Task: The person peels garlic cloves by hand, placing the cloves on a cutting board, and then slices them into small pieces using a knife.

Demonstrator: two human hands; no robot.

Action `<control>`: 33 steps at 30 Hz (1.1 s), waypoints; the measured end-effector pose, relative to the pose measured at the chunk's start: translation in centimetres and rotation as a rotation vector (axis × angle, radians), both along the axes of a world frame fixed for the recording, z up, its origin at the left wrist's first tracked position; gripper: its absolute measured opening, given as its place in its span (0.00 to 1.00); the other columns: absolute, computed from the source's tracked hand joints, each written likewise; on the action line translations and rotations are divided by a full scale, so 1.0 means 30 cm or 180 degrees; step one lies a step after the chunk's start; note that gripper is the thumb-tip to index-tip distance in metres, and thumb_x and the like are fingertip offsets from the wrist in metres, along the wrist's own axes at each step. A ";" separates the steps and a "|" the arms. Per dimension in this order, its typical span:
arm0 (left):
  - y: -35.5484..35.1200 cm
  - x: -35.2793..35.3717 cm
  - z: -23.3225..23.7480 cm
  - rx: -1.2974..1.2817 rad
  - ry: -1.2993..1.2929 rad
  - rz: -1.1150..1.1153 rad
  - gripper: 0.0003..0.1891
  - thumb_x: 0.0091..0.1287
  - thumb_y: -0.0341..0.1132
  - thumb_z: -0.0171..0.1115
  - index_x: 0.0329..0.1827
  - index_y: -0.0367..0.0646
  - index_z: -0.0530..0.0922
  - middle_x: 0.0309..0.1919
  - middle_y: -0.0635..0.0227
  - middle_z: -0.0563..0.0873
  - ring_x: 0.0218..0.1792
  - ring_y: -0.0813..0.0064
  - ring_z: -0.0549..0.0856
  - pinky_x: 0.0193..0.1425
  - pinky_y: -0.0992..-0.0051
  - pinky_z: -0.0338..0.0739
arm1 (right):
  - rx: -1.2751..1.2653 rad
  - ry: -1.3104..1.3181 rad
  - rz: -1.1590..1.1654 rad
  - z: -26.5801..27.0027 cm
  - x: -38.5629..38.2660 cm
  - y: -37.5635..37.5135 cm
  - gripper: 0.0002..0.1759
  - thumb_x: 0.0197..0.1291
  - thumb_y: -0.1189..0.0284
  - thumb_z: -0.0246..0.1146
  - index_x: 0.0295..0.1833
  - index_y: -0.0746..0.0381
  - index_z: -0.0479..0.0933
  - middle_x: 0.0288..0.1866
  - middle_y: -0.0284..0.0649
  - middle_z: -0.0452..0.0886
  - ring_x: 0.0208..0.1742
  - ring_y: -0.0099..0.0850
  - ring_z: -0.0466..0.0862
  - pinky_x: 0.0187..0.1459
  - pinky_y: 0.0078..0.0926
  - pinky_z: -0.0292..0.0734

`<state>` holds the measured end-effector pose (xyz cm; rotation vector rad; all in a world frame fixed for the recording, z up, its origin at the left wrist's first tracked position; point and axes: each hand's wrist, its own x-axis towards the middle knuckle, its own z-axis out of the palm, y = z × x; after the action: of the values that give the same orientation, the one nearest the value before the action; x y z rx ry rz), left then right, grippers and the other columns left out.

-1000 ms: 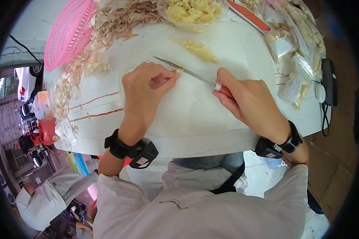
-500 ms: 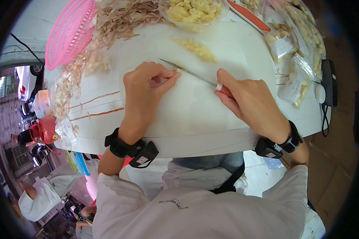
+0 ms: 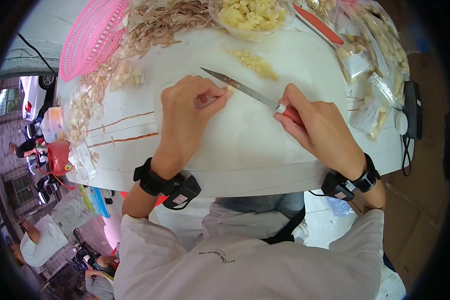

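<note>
Knife held in right hand, small piece in left

Left hand [image 3: 187,112]: fingertips closed on a small pale piece [image 3: 229,93], mostly concealed. Right hand [image 3: 327,130]: clamped on the red handle of the knife [image 3: 250,91], blade pointing far left, beside the left fingertips. Beyond: garlic pieces [image 3: 255,64] on the white table [image 3: 250,145]; farther, a clear bowl [image 3: 252,36] of more. Far left: papery skins [image 3: 160,20], pink basket [image 3: 87,42].

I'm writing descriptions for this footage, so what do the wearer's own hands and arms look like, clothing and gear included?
The left hand and right hand are gloveless. Each wrist wears a black strap with a boxy black module bearing a small whitish label. Short, light-grey fabric sleeves leave the forearms uncovered.
</note>
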<state>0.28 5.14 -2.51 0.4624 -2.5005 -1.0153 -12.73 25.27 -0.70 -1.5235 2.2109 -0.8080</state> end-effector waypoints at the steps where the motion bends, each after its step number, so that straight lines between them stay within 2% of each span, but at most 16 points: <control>1: 0.001 0.000 -0.001 0.0022 0.0005 0.0008 0.06 0.55 0.25 0.75 0.30 0.36 0.84 0.25 0.68 0.86 0.24 0.82 0.76 0.31 0.81 0.72 | 0.0011 -0.0011 -0.0004 0.001 0.000 0.001 0.13 0.64 0.71 0.65 0.46 0.63 0.68 0.26 0.46 0.79 0.28 0.47 0.81 0.29 0.37 0.73; 24: 0.008 -0.003 0.003 0.0012 0.0001 0.0014 0.06 0.55 0.24 0.74 0.29 0.36 0.83 0.26 0.67 0.87 0.24 0.82 0.78 0.31 0.81 0.72 | 0.0083 0.0340 0.0038 -0.011 0.018 -0.017 0.12 0.64 0.71 0.63 0.45 0.61 0.67 0.24 0.44 0.80 0.27 0.46 0.81 0.27 0.39 0.73; 26: 0.012 -0.007 0.010 -0.0012 0.0044 0.0057 0.06 0.54 0.26 0.75 0.28 0.37 0.83 0.23 0.66 0.81 0.24 0.76 0.79 0.30 0.77 0.76 | 0.0080 0.0342 0.0057 -0.010 0.018 -0.017 0.12 0.64 0.71 0.63 0.45 0.61 0.67 0.24 0.44 0.80 0.27 0.46 0.81 0.27 0.39 0.73; 30: 0.004 -0.004 0.011 0.0008 -0.0006 0.0063 0.06 0.54 0.26 0.75 0.28 0.37 0.83 0.23 0.66 0.81 0.24 0.76 0.79 0.30 0.77 0.76 | 0.0254 0.0402 0.0026 0.001 0.019 -0.012 0.12 0.64 0.71 0.63 0.45 0.61 0.67 0.24 0.44 0.80 0.27 0.46 0.81 0.27 0.40 0.72; 33: 0.005 -0.001 0.008 -0.0070 -0.0025 0.0032 0.06 0.54 0.24 0.74 0.29 0.37 0.83 0.24 0.67 0.85 0.23 0.81 0.76 0.30 0.80 0.71 | 0.0261 0.0371 0.0011 0.001 0.017 -0.010 0.12 0.64 0.71 0.63 0.45 0.61 0.66 0.24 0.44 0.80 0.28 0.47 0.81 0.28 0.39 0.72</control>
<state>0.25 5.30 -2.26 0.4729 -2.5112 -0.9829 -12.24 24.98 -0.67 -1.5711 2.2928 -0.6340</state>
